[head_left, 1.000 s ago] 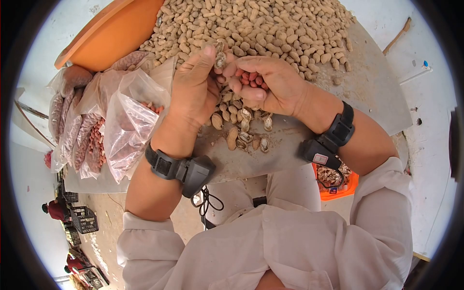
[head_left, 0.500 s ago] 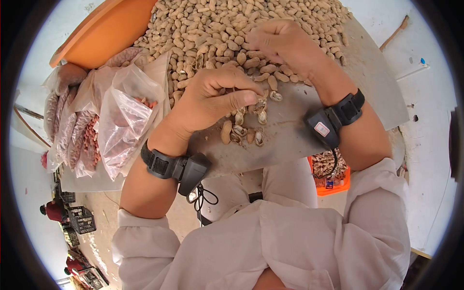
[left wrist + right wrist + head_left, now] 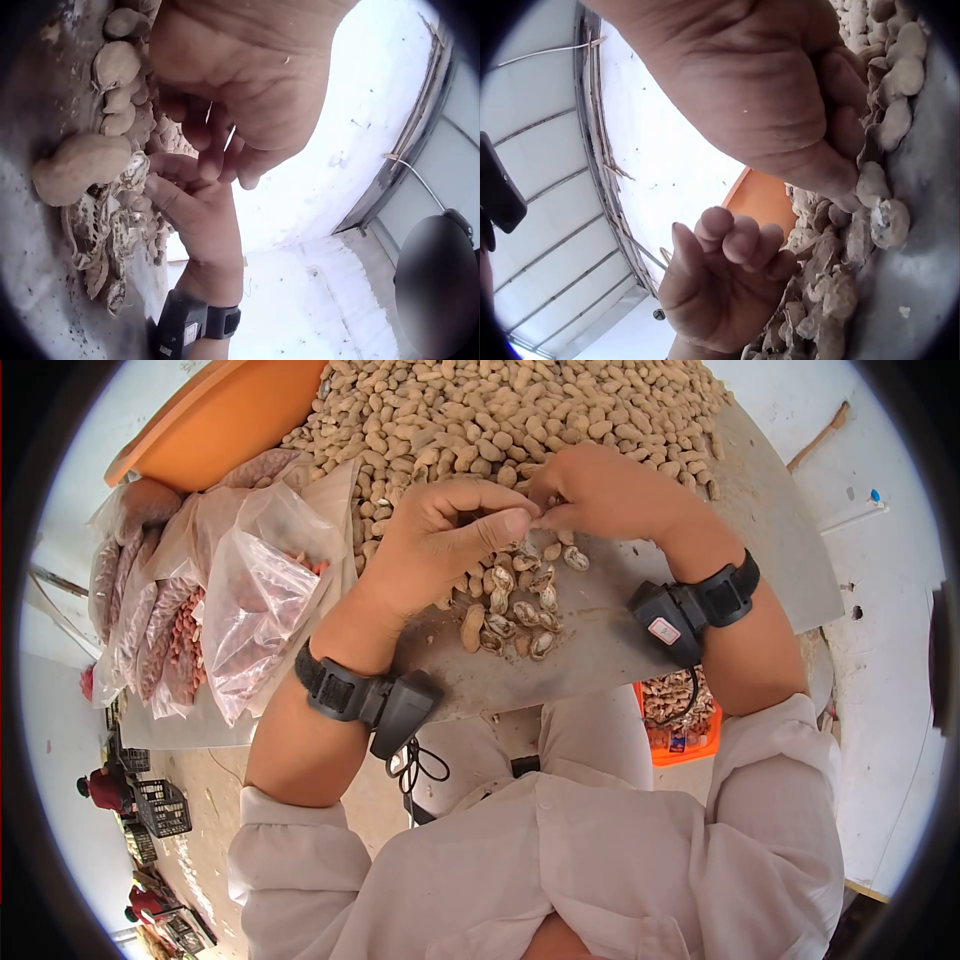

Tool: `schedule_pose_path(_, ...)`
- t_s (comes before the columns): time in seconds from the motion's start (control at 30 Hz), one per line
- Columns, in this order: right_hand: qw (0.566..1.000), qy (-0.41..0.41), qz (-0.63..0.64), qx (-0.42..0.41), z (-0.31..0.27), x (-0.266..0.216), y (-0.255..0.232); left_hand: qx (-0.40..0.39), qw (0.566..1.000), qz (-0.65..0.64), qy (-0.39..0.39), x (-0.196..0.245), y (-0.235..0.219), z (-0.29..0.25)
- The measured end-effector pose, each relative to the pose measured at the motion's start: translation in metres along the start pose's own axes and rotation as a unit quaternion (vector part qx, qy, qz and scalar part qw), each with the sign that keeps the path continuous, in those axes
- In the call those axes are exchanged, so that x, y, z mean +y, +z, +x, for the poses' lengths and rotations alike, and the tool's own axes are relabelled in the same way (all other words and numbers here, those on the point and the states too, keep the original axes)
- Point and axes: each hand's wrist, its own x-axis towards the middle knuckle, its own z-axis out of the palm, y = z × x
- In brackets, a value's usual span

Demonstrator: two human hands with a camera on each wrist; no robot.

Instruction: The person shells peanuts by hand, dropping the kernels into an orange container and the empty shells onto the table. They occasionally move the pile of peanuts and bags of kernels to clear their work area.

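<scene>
My left hand (image 3: 425, 545) is raised over the near edge of the peanut pile (image 3: 480, 410), its fingers loosely bent. In the right wrist view the palm of this left hand (image 3: 720, 300) faces the camera, with nothing visible in it. Close beside it, my right hand (image 3: 615, 495) has its fingers curled, and its thumb tip pinches an unshelled peanut (image 3: 872, 184). The inside of the right palm is hidden. Below both hands, split peanut shells (image 3: 500, 600) and a whole peanut (image 3: 472, 628) lie on the grey metal tabletop (image 3: 590, 630).
Clear plastic bags (image 3: 270, 600) of red kernels stand at the left, by a tilted orange basin (image 3: 220, 420). Below the table's right side sits an orange crate (image 3: 685, 735) of shells. Black crates (image 3: 162, 807) and two people are at the far left.
A second ago the hands were together, red kernels in the right palm. The right hand went out over the pile, then came back toward the left. More split shells now lie below.
</scene>
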Motion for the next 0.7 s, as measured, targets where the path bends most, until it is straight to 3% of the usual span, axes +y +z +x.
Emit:
schedule_pose_path(0.13, 0.998, 0.011, -0.053, -0.015, 0.002, -0.010, 0.000, 0.054, 0.998, -0.022, -0.019, -0.009, -0.004, 0.003)
schedule_pose_path(0.23, 0.998, 0.021, 0.060, 0.015, 0.004, -0.011, -0.001, 0.105, 0.994, -0.038, -0.012, -0.012, -0.004, 0.004)
schedule_pose_path(0.27, 0.986, 0.034, 0.160, 0.037, 0.006, -0.010, 0.000, 0.116, 0.993, -0.017, -0.018, -0.012, -0.004, 0.005)
schedule_pose_path(0.33, 0.930, 0.060, 0.354, 0.079, 0.009, -0.005, 0.002, 0.139, 0.990, 0.023, -0.030, -0.012, -0.006, 0.005)
schedule_pose_path(0.37, 0.886, 0.042, 0.458, 0.059, 0.009, -0.005, 0.002, 0.136, 0.990, 0.026, -0.026, -0.011, -0.005, 0.005)
schedule_pose_path(0.43, 0.764, 0.007, 0.645, 0.017, 0.009, -0.005, 0.002, 0.130, 0.991, 0.031, -0.018, -0.009, 0.000, 0.005)
schedule_pose_path(0.53, 0.711, -0.007, 0.703, 0.025, 0.011, -0.016, 0.011, 0.121, 0.991, 0.053, -0.023, -0.005, -0.001, 0.005)
schedule_pose_path(0.7, 0.740, 0.003, 0.669, 0.074, 0.013, -0.022, 0.015, 0.179, 0.983, 0.026, 0.010, -0.008, 0.001, 0.006)
